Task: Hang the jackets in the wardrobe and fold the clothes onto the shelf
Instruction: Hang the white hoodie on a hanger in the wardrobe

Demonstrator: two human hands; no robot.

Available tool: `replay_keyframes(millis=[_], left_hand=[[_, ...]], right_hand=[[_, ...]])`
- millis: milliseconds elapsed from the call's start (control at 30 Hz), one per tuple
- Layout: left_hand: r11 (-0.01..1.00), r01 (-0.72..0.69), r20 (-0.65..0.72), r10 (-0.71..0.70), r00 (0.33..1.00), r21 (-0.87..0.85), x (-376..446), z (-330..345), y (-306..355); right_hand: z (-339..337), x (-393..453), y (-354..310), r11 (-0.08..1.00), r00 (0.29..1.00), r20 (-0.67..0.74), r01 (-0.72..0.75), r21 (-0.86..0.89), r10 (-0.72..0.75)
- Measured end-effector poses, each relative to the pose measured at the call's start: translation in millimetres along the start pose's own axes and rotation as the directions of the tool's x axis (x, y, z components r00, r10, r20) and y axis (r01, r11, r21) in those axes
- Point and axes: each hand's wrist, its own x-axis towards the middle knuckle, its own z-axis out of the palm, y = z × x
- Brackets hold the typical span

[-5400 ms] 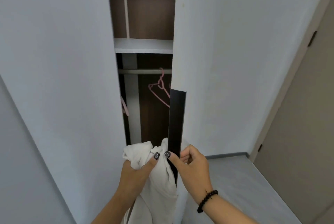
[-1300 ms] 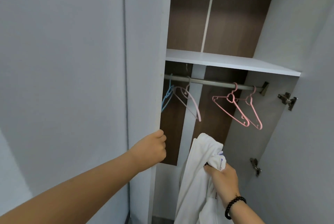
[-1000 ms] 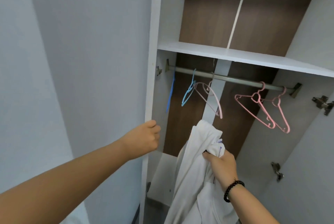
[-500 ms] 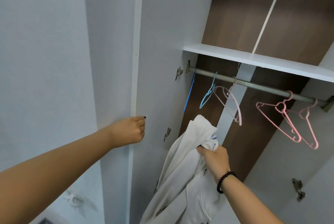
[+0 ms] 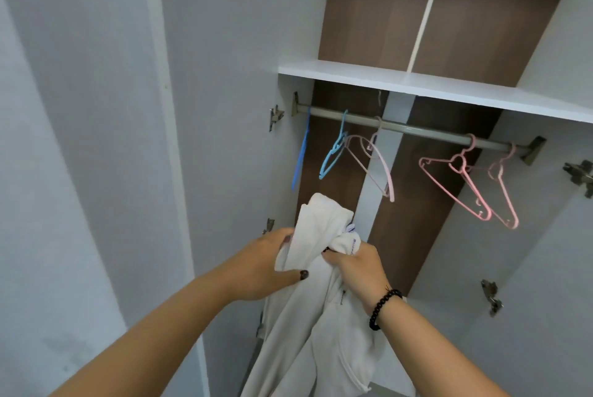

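You hold the white jacket [image 5: 321, 294] in both hands at lower centre of the frame. Your left hand [image 5: 266, 265] pinches its upper fold between thumb and fingers; your right hand [image 5: 356, 265] is clenched around a bunched wad of cloth at the collar end. The garment's long axis runs downward from the grip and out of the bottom edge, so the weight hangs below both hands.

The rail [image 5: 417, 132] crosses the upper centre, above and beyond the grip, under the white shelf [image 5: 433, 85]. The pale pink hanger [image 5: 382, 169] sits directly above your right hand and appears the nearest; the blue hanger [image 5: 333, 153] lies to its left, two pink hangers [image 5: 465, 185] at right. The fabric looks soft, thick and limp; the hangers are thin, rigid plastic.
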Motion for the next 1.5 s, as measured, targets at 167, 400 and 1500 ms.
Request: replay_keyframes(millis=[167, 400, 1500], left_hand=[[0.928, -0.008, -0.069, -0.019, 0.997, -0.372, 30.3, 38.9, 23.2], [0.929, -0.128, -0.241, 0.043, 0.970, -0.349, 74.8, 79.9, 63.9], [0.512, 0.111, -0.046, -0.285, 0.957, -0.852, 274.6, 122.4, 136.4]], right_hand=[[-41.6, -2.8, -3.6, 0.954, 0.979, 0.121, 0.187, -0.234, -0.162], [-106.4, 9.7, 24.5, 0.829, 0.964, 0.159, 0.265, -0.493, -0.214], [-264.9, 187.6, 132.6, 0.850, 0.972, 0.235, 0.105, -0.516, 0.023]])
